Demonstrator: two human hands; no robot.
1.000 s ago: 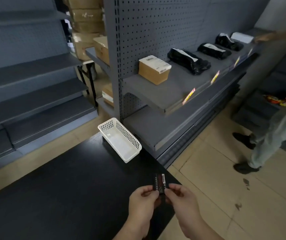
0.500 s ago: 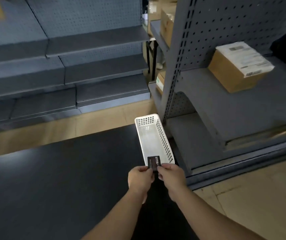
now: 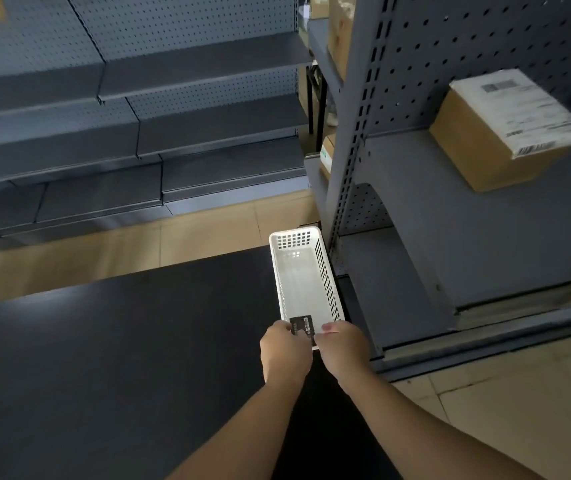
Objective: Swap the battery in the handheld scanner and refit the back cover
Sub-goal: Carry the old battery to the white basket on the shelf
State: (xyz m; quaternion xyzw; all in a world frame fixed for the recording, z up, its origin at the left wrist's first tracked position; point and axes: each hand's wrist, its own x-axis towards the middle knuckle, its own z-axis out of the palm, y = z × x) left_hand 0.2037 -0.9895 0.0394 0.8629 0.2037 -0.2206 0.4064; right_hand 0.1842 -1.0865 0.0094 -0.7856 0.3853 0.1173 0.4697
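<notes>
A small flat black battery (image 3: 302, 325) with a label on its face is pinched between my two hands, held just above the near end of a white perforated basket (image 3: 328, 282). My left hand (image 3: 285, 353) grips its left edge and my right hand (image 3: 342, 346) grips its right edge. Only the battery's upper part shows above my fingers. The basket stands on the right edge of a black table (image 3: 121, 358) and looks empty inside. No scanner or back cover is in view.
Grey metal shelving (image 3: 484, 220) stands close to the right of the table, with a cardboard box (image 3: 498, 133) bearing a white label on it. More grey shelves (image 3: 138, 116) run along the far side across a tan tiled floor (image 3: 173, 237).
My view has swung left and down, away from the aisle and the other person. My hands, still holding the battery, have moved forward until they are at the basket's near end.
</notes>
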